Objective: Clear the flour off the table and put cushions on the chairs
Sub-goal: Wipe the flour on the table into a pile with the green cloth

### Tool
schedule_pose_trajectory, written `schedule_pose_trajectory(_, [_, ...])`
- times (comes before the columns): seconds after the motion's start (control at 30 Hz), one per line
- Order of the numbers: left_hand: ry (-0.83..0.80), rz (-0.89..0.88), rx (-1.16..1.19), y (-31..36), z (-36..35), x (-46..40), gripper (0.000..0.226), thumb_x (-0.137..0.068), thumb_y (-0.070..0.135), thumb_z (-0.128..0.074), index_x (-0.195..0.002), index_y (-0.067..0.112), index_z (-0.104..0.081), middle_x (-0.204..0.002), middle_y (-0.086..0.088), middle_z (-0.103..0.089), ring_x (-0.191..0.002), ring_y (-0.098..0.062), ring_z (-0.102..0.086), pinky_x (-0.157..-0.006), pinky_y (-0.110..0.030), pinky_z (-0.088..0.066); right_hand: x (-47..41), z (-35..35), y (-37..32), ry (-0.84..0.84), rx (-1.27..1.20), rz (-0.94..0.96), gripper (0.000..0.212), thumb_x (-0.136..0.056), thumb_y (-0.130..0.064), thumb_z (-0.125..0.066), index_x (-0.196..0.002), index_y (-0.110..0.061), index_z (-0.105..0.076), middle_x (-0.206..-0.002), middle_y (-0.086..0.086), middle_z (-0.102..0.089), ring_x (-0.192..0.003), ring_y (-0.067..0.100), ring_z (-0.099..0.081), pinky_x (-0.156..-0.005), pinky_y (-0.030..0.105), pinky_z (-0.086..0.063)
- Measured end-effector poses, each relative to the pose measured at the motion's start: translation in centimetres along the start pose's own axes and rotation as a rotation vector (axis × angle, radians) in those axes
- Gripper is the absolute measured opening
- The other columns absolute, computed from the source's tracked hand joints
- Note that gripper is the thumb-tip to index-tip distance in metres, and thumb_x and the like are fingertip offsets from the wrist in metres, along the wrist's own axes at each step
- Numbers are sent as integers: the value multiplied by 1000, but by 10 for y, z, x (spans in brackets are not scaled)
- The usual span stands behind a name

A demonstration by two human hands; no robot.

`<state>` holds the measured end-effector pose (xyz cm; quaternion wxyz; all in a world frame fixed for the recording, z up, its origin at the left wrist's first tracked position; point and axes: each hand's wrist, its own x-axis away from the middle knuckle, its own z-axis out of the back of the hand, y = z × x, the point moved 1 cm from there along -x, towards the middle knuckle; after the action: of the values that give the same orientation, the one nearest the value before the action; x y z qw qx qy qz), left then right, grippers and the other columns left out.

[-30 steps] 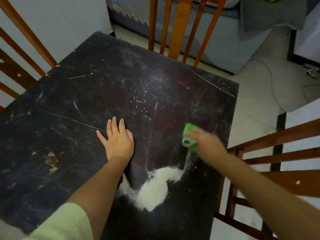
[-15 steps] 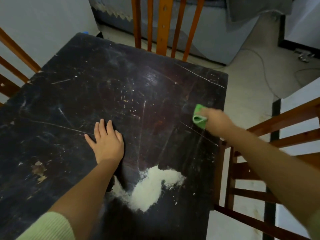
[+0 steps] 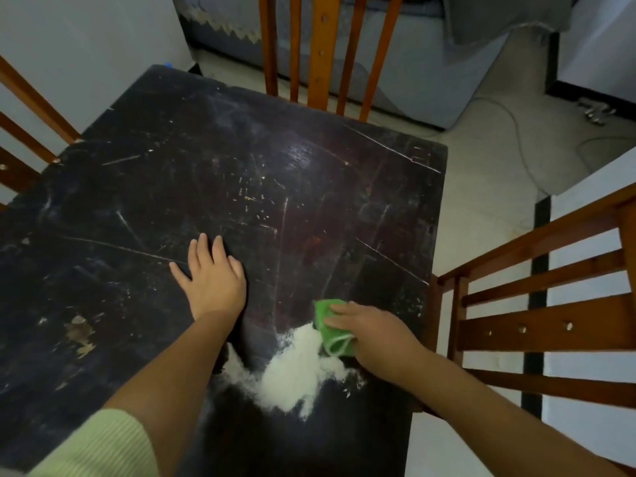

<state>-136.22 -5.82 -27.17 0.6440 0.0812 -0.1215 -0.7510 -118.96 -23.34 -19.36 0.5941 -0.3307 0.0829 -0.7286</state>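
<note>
A pile of white flour (image 3: 292,373) lies near the front of the dark, scratched table (image 3: 172,187). My right hand (image 3: 373,333) grips a folded green cloth (image 3: 332,327) and holds it down on the table at the flour's right edge. My left hand (image 3: 213,280) rests flat on the table, fingers spread, just left of and beyond the flour. No cushions are in view.
Wooden chairs stand around the table: one at the far side (image 3: 327,49), one at the right (image 3: 537,304), one at the left (image 3: 24,132). A grey sofa (image 3: 430,70) and a cable (image 3: 516,139) on the pale floor lie beyond.
My right hand swept the green cloth from near the table's right edge back toward me, into the flour's right side. My left hand stayed flat in place.
</note>
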Motion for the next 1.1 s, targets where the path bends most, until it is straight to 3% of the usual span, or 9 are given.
schedule_pose_trajectory(0.2, [0, -7, 0, 0, 1, 1, 46, -98, 24, -33, -143, 13, -34, -155, -10, -23, -145, -25, -12, -114, -59, -1, -16, 18, 14, -66, -10, -52, 43, -90, -6, -50, -125, -31, -54, -123, 1, -60, -101, 16, -59, -87, 28, -50])
schedule_pose_trajectory(0.27, [2, -6, 2, 0, 1, 0, 46, -98, 23, -34, -143, 13, -35, -155, -10, -24, -144, -25, -12, -113, -59, -1, -36, 42, 29, 79, -89, -101, 36, -90, -5, -49, -115, -28, -61, -106, 0, -67, -85, 10, -61, -73, 19, -51])
schedule_pose_trajectory(0.37, [4, -6, 3, 1, 1, 0, 46, -98, 23, -34, -143, 13, -35, -154, -10, -24, -144, -25, -13, -113, -59, -2, -71, 83, 70, 326, -47, -278, 33, -90, -6, -49, -117, -21, -62, -108, 12, -66, -97, 30, -60, -87, 40, -49])
schedule_pose_trajectory(0.57, [-8, -2, -6, 2, 2, -1, 46, -98, 24, -33, -143, 13, -34, -155, -10, -23, -144, -25, -12, -113, -59, -1, -61, 37, 43, 123, 136, -186, 37, -88, -8, -50, -122, -20, -57, -119, 11, -59, -107, 31, -56, -91, 38, -45])
schedule_pose_trajectory(0.7, [-4, 2, -9, 2, 2, -1, 47, -98, 24, -33, -143, 13, -35, -154, -11, -24, -144, -25, -13, -113, -59, -2, 0, -24, -14, -177, 96, 71, 57, -87, -3, -50, -138, -23, -39, -150, 4, -30, -138, 28, -26, -111, 43, -30])
schedule_pose_trajectory(0.8, [4, 3, -14, 2, 1, 0, 46, -97, 24, -36, -142, 13, -36, -154, -11, -26, -144, -25, -15, -113, -59, -3, -3, -2, -23, -380, 9, 196, 37, -87, -14, -56, -121, -29, -55, -127, 3, -58, -114, 20, -55, -98, 37, -47])
schedule_pose_trajectory(0.9, [-6, 10, -25, 1, 0, -1, 47, -97, 26, -35, -143, 14, -35, -155, -9, -24, -144, -24, -14, -114, -58, -2, -78, 58, -12, -130, 63, 181, 22, -87, -15, -58, -107, -20, -67, -103, 5, -70, -90, 17, -64, -80, 21, -49])
schedule_pose_trajectory(1.0, [11, 4, -38, 0, -2, -2, 47, -97, 27, -35, -143, 15, -35, -155, -9, -25, -144, -24, -15, -114, -57, -2, -169, 100, 9, 174, 52, 58, 34, -86, -1, -52, -114, -15, -66, -111, 12, -67, -101, 26, -62, -88, 31, -48])
schedule_pose_trajectory(1.1, [23, 8, -43, -1, -4, -2, 48, -97, 27, -34, -143, 15, -35, -155, -8, -25, -144, -23, -14, -115, -56, -1, -211, 89, 9, 201, 169, 7, 29, -88, -7, -53, -114, -15, -65, -114, 13, -65, -106, 30, -59, -92, 36, -46])
